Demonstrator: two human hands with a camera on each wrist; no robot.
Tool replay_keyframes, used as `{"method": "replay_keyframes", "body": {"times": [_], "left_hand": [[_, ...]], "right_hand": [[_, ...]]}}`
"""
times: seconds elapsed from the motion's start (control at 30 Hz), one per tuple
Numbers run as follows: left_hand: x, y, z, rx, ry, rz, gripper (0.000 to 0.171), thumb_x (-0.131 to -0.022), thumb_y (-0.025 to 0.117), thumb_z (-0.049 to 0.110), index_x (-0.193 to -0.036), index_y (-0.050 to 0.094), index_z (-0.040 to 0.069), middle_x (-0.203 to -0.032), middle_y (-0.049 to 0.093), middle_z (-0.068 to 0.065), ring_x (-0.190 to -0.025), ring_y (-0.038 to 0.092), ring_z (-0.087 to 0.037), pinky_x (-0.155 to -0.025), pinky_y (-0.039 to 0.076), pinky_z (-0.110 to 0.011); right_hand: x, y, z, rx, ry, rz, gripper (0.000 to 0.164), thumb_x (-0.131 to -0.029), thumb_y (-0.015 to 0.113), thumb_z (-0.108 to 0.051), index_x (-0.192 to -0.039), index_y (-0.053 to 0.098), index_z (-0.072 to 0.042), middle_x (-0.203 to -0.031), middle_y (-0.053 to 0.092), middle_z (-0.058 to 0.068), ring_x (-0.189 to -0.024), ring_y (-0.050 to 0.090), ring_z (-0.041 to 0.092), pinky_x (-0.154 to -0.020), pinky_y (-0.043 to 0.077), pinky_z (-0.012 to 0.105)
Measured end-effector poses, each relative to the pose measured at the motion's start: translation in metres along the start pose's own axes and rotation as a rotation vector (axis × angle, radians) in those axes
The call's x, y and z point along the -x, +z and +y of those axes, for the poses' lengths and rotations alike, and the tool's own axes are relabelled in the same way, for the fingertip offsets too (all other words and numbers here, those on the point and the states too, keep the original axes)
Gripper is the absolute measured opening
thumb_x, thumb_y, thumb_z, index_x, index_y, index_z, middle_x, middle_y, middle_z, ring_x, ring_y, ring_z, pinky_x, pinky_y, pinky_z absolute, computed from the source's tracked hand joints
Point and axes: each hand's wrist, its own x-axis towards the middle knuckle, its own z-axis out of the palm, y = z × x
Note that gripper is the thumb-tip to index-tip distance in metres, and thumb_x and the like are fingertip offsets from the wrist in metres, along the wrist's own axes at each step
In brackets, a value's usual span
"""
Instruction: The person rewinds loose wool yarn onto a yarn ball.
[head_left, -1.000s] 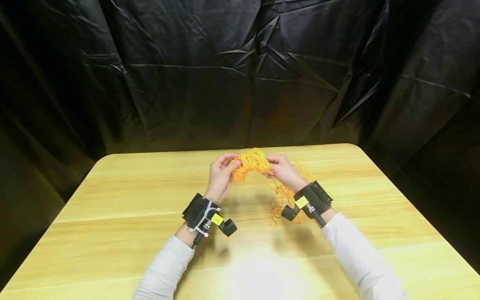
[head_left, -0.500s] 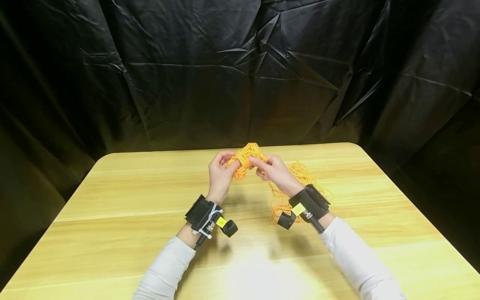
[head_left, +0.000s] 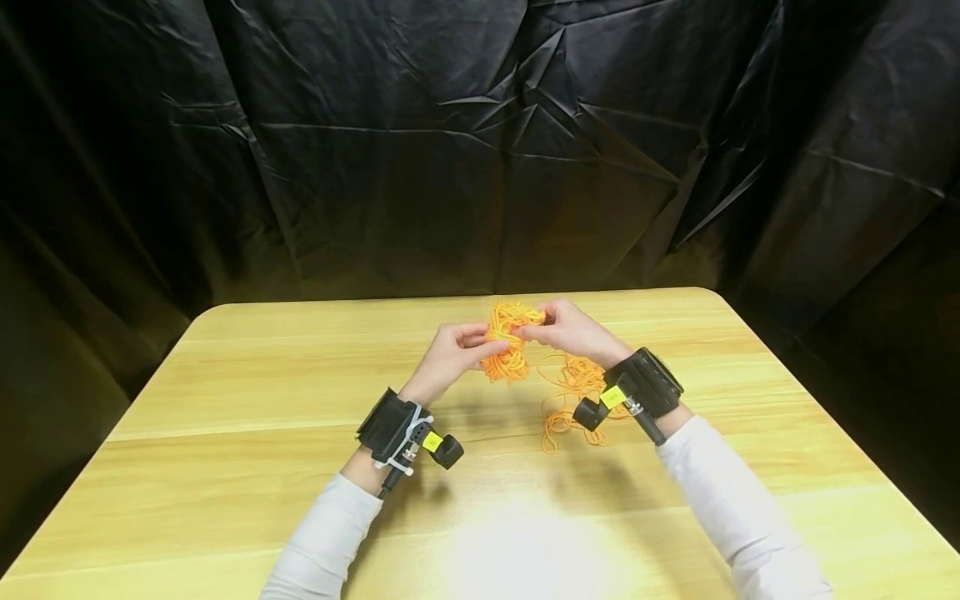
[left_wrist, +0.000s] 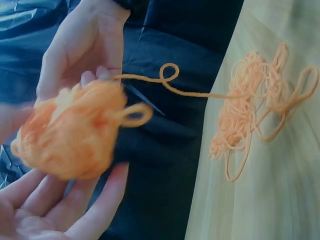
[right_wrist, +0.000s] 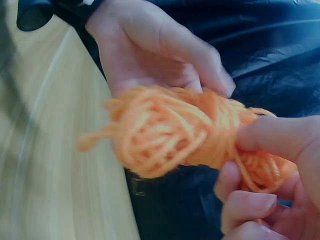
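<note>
Moved since half a second ago: right hand (head_left: 577,327) a bit right, left hand (head_left: 447,358) a bit near, yarn (left_wrist: 70,135) a bit right and turned to run more from near to far. Gripping the yarn's left side with the left hand, between thumb and fingers. Pinching its right side with the right hand, thumb pressed on the wound-up middle. Held up over the far part of the table (head_left: 262,400), with one small loop (left_wrist: 137,115) sticking out. From beside the right hand's fingers, a thin strand (left_wrist: 195,93) with a curl, running to a messy pile (left_wrist: 237,110) on the table, partly under the right wrist. Around each wrist, a black strap (head_left: 390,425). Next, white sleeves (head_left: 326,537) from the near side. Farthest out, creased black cloth (head_left: 375,192).
</note>
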Motion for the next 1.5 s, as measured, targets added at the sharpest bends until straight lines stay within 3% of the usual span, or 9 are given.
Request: {"method": "replay_keyframes", "body": {"times": [0.13, 0.37, 0.67, 0.83, 0.97, 1.2, 1.33, 1.43, 1.5], "left_hand": [[-0.001, -0.001, -0.001, -0.050, -0.034, -0.048, 0.034, -0.082, 0.064, 0.023, -0.108, 0.062, 0.002, -0.098, 0.066, -0.013, -0.083, 0.064, -0.017, -0.071, 0.053, -0.035], [0.001, 0.000, 0.002, -0.104, -0.047, -0.032, 0.031, -0.083, 0.063, 0.019, -0.104, 0.063, -0.003, -0.093, 0.066, -0.016, -0.075, 0.063, -0.014, -0.067, 0.053, -0.030], [0.000, 0.001, -0.002, -0.099, -0.047, -0.050, 0.030, -0.082, 0.064, 0.018, -0.102, 0.064, -0.004, -0.090, 0.067, -0.016, -0.071, 0.063, -0.012, -0.064, 0.053, -0.028], [0.000, 0.000, -0.003, -0.097, -0.059, -0.034, 0.030, -0.082, 0.065, 0.018, -0.104, 0.063, -0.003, -0.092, 0.067, -0.016, -0.073, 0.063, -0.012, -0.064, 0.053, -0.028], [0.000, -0.001, -0.004, -0.096, -0.059, -0.036, 0.030, -0.081, 0.065, 0.017, -0.103, 0.064, -0.003, -0.091, 0.067, -0.015, -0.073, 0.063, -0.012, -0.064, 0.053, -0.028], [0.002, -0.002, -0.005, -0.097, -0.059, -0.047, 0.029, -0.082, 0.064, 0.019, -0.102, 0.064, -0.002, -0.091, 0.067, -0.014, -0.073, 0.063, -0.012, -0.065, 0.053, -0.029], [0.001, -0.002, -0.004, -0.078, -0.063, -0.004, 0.030, -0.083, 0.063, 0.021, -0.102, 0.064, -0.002, -0.091, 0.067, -0.014, -0.072, 0.063, -0.014, -0.064, 0.054, -0.030], [0.001, -0.002, -0.003, -0.052, -0.068, 0.028, 0.029, -0.083, 0.062, 0.020, -0.102, 0.064, -0.002, -0.092, 0.066, -0.015, -0.072, 0.063, -0.014, -0.064, 0.054, -0.031], [0.000, -0.002, -0.004, -0.050, -0.071, 0.039, 0.028, -0.083, 0.062, 0.019, -0.102, 0.064, -0.003, -0.092, 0.066, -0.015, -0.071, 0.063, -0.014, -0.063, 0.054, -0.031]], "right_hand": [[0.000, -0.003, -0.002, 0.046, -0.032, -0.075, 0.015, -0.083, 0.061, -0.019, -0.085, 0.063, -0.004, -0.052, 0.034, -0.001, -0.045, 0.029, 0.011, -0.043, 0.022, 0.021], [-0.003, -0.010, -0.007, 0.061, 0.016, -0.091, 0.026, -0.082, 0.062, -0.031, -0.093, 0.067, -0.008, -0.062, 0.051, -0.002, -0.055, 0.038, 0.014, -0.051, 0.031, 0.022], [-0.003, -0.019, -0.008, -0.040, 0.140, -0.049, 0.043, -0.092, 0.046, -0.035, -0.064, 0.053, -0.003, -0.048, 0.033, 0.000, -0.041, 0.026, 0.012, -0.043, 0.023, 0.022], [-0.003, -0.027, -0.009, 0.127, 0.203, -0.158, 0.038, -0.092, 0.044, -0.027, -0.070, 0.064, -0.003, -0.049, 0.033, -0.003, -0.043, 0.027, 0.011, -0.044, 0.023, 0.021], [-0.002, -0.033, -0.010, 0.176, 0.174, -0.208, 0.029, -0.090, 0.046, -0.023, -0.088, 0.068, -0.004, -0.055, 0.037, -0.004, -0.047, 0.031, 0.012, -0.047, 0.027, 0.022], [0.003, -0.038, -0.008, 0.098, 0.129, -0.248, 0.024, -0.088, 0.049, -0.016, -0.095, 0.066, -0.001, -0.054, 0.031, -0.001, -0.048, 0.029, 0.013, -0.052, 0.030, 0.024], [0.006, -0.036, -0.005, 0.125, 0.119, -0.256, 0.023, -0.088, 0.050, -0.017, -0.097, 0.067, -0.004, -0.071, 0.056, -0.001, -0.062, 0.041, 0.015, -0.057, 0.034, 0.025], [0.008, -0.033, -0.005, 0.136, 0.105, -0.270, 0.021, -0.088, 0.052, -0.017, -0.096, 0.068, -0.006, -0.086, 0.061, 0.001, -0.066, 0.042, 0.016, -0.056, 0.034, 0.024], [0.010, -0.030, -0.006, 0.138, 0.069, -0.280, 0.020, -0.088, 0.052, -0.016, -0.097, 0.068, -0.006, -0.082, 0.060, 0.002, -0.062, 0.040, 0.016, -0.056, 0.034, 0.024]]}}
